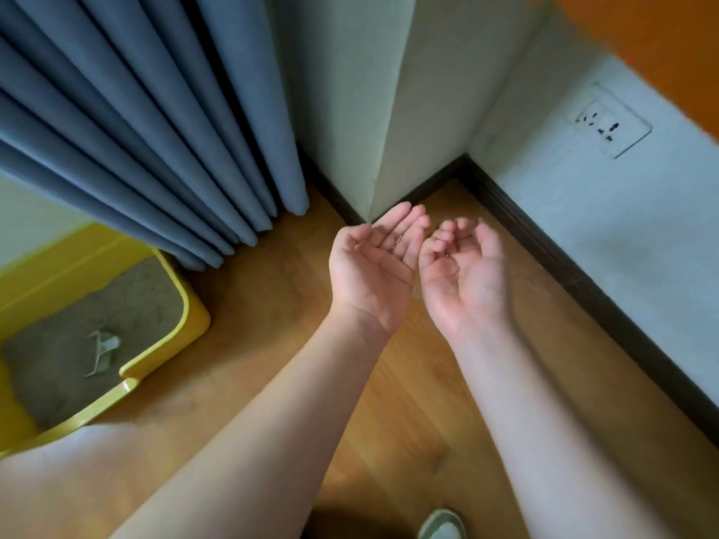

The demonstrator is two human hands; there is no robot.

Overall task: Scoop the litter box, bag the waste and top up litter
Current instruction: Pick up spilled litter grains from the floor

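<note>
Down at lower left, yellow litter box (186, 305) on wood floor (264, 305), filled with grey litter (97, 305), a pale scrap (103, 350) lying on top. Just behind, blue curtain (136, 130) hanging to the floor. Over bare floor well right of the box, left hand (375, 266) palm up, fingers nearly straight, holding nothing; right hand (463, 266) beside it, palm up, fingers loosely curled, empty. Beyond, pale wall corner (373, 110), dark skirting (564, 266), socket (612, 124). Slipper (441, 525) at bottom edge.

No legible text, labels, brands or numbers anywhere in frame, wall socket plate (613, 124) at upper right blank apart from its pin holes, yellow litter box (186, 305) at lower left unmarked
</note>
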